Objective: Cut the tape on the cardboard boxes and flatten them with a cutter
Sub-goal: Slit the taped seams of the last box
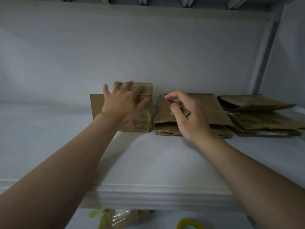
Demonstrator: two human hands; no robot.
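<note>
A small brown cardboard box stands upright on a white shelf against the back wall, with shiny tape on its side. My left hand lies spread over the box's top and front, fingers reaching its far edge. To the right, my right hand pinches a slim metal cutter between thumb and fingers, hovering over a stack of flattened cardboard. The cutter's blade is hard to make out.
A second pile of flattened boxes lies at the shelf's right end near the side wall. Below the shelf's moulded front edge sit a taped cardboard piece and a yellow tape roll.
</note>
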